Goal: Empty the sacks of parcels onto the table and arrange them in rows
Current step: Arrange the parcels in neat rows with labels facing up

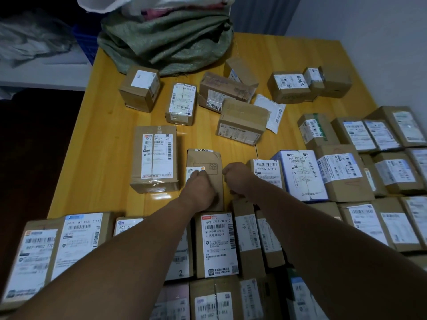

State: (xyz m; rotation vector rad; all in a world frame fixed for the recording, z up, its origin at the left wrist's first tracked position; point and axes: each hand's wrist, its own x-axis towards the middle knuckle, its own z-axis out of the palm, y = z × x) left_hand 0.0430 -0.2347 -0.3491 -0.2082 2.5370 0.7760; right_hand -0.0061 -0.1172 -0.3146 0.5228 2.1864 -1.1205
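Mid-arrangement by the look of it: squaring up flat brown parcel [204, 160] before adding it to a row. Lies mid-table [111, 139], long axis near-far, sticker at far end, near end hidden under left forearm. Just left of it, across a strip of bare wood, tall taped box [153, 158]. Just right, small barcode-labelled box [268, 173], narrow gap, no visible contact.

Left hand [199, 184] on top of parcel's left side, fingers [196, 174] bent down over a white label at the left edge. Reads as gripping that edge. Right hand [236, 177] at parcel's right edge, fingers balled under. Cannot tell whether pinching the edge or holding nothing. Parcel directly under and between both hands, neither nearer, no reach needed.

Row to join, probably: to the right, from small box through white-and-blue box [300, 174] to brown cartons [369, 172] beyond. Likely calls for a short shove rightward, keeping long axis near-far to match neighbours. With right hand sitting in that gap, probably lift it clear first. Risk: knocking small box out of line.

Elsewhere: near row of labelled cartons [218, 243] under both forearms. Loose unsorted parcels [242, 121] far side, white poly mailer [271, 112] among them. Green woven sack [166, 42] slumped at far edge, more bags piled on top. Plenty left to line up.
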